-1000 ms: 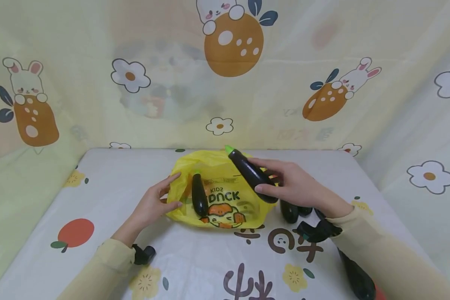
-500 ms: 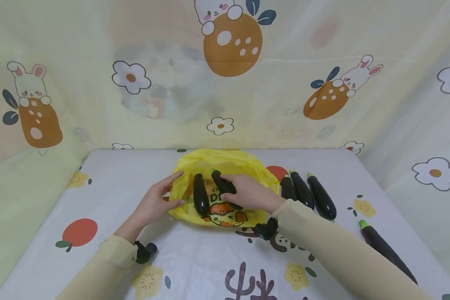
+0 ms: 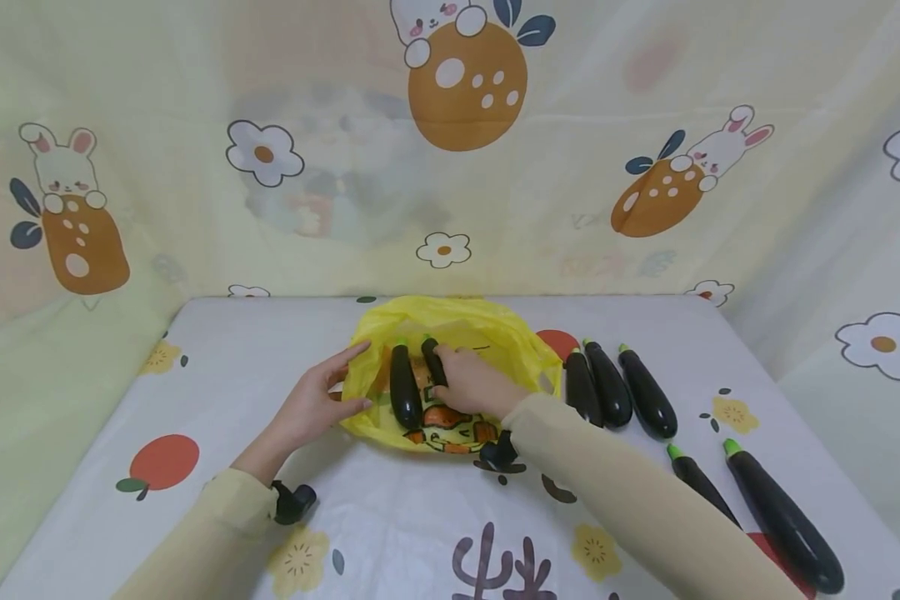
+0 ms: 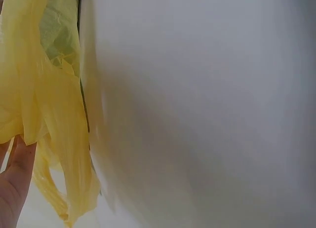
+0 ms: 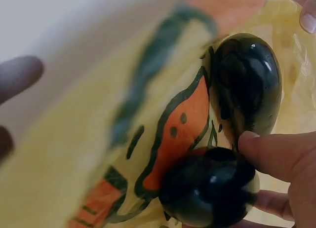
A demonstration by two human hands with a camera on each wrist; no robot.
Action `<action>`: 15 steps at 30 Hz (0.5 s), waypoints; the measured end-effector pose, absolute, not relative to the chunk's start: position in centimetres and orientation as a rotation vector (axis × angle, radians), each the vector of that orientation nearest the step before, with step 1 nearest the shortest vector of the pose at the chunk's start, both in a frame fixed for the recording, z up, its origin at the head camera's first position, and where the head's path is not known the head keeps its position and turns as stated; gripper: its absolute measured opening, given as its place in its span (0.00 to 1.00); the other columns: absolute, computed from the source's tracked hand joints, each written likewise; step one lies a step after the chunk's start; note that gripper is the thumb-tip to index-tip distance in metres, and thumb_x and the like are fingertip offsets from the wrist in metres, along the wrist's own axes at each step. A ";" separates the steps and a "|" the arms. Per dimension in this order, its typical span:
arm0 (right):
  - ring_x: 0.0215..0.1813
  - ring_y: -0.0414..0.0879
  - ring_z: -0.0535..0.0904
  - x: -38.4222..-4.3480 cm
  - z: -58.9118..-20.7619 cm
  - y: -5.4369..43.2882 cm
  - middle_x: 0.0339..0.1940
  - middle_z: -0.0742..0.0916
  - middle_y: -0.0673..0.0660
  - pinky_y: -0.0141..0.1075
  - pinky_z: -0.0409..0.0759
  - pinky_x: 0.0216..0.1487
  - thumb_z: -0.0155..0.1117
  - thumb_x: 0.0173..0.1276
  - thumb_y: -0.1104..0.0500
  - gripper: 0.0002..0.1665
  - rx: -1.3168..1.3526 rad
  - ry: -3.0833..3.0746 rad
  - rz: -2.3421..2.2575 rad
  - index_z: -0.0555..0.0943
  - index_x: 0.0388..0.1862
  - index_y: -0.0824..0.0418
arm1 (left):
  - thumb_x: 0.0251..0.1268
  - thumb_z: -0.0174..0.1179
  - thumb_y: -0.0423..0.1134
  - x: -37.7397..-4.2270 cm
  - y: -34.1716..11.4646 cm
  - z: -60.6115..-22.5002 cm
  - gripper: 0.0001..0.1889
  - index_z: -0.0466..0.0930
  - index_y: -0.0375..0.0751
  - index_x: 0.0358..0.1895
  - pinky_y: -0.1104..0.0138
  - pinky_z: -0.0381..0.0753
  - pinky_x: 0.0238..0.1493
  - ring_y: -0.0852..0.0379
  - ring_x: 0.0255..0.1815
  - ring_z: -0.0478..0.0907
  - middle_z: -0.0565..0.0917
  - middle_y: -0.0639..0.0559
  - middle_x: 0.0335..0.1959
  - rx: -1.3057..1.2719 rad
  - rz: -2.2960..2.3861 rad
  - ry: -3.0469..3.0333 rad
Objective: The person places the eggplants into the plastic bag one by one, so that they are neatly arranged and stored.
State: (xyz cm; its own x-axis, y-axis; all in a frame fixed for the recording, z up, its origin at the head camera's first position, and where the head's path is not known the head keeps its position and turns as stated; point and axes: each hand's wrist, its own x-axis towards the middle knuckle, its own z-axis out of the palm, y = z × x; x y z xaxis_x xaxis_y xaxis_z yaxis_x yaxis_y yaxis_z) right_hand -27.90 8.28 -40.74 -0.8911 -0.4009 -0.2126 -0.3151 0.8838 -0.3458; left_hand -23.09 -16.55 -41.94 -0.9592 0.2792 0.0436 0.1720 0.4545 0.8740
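A yellow plastic bag [image 3: 525,329] with a cartoon duck print lies on the table, its mouth spread toward me. My left hand [image 3: 311,408] holds the bag's left rim; in the left wrist view a finger goes behind the thin yellow plastic [image 4: 61,104]. Inside the bag, one glossy black eggplant [image 3: 406,387] lies at the left. Just right of it, my right hand [image 3: 480,383] grips another eggplant [image 3: 433,362], whose lower part the hand hides. The right wrist view shows the thumb against the gripped eggplant [image 5: 205,188], close to the other eggplant [image 5: 249,82].
Three eggplants [image 3: 647,392] lie side by side right of the bag. Nearer the right front are a slim eggplant [image 3: 701,483], partly behind the right sleeve [image 3: 607,483], and a larger one [image 3: 783,517]. A patterned cloth wall [image 3: 330,258] rises behind the table.
My right hand has carried the eggplant from above the bag down into it, beside the first one, then shifted slightly left. My left hand stays at the bag's rim.
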 end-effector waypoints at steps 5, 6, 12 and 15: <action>0.68 0.60 0.76 -28.0 -40.6 7.8 0.70 0.77 0.71 0.51 0.79 0.69 0.65 0.74 0.48 0.44 -0.543 2.778 -0.431 0.60 0.79 0.67 | 0.61 0.70 0.27 -23.1 -16.5 -41.8 0.44 0.61 0.46 0.80 0.47 0.79 0.67 0.28 0.77 0.62 0.59 0.36 0.81 0.408 1.526 2.595; 0.68 0.60 0.76 -28.0 -40.6 7.8 0.70 0.77 0.71 0.50 0.79 0.69 0.65 0.74 0.48 0.44 -0.546 2.782 -0.428 0.60 0.79 0.67 | 0.61 0.70 0.27 -23.1 -16.6 -41.7 0.44 0.61 0.46 0.80 0.47 0.79 0.67 0.28 0.77 0.62 0.59 0.36 0.81 0.406 1.522 2.598; 0.63 0.58 0.79 -28.2 -40.9 7.4 0.68 0.78 0.71 0.49 0.82 0.64 0.62 0.75 0.45 0.43 -0.534 2.784 -0.428 0.60 0.78 0.66 | 0.61 0.70 0.28 -23.2 -16.5 -41.7 0.44 0.61 0.47 0.80 0.47 0.80 0.67 0.28 0.77 0.62 0.59 0.36 0.81 0.404 1.504 2.611; 0.64 0.59 0.79 -28.1 -40.9 7.4 0.69 0.78 0.71 0.50 0.81 0.65 0.61 0.76 0.46 0.42 -0.530 2.769 -0.443 0.60 0.78 0.66 | 0.61 0.70 0.27 -23.1 -16.6 -41.7 0.44 0.61 0.47 0.80 0.47 0.80 0.66 0.28 0.77 0.63 0.59 0.36 0.81 0.402 1.502 2.613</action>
State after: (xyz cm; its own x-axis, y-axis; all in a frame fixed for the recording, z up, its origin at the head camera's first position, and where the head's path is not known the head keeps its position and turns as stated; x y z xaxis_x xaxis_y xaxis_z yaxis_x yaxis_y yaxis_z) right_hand -28.12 7.43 -40.94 -0.8914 -0.3969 -0.2189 -0.3087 0.8852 -0.3480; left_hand -23.15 -16.56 -41.71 -0.9601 0.2762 0.0441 0.1771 0.4783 0.8602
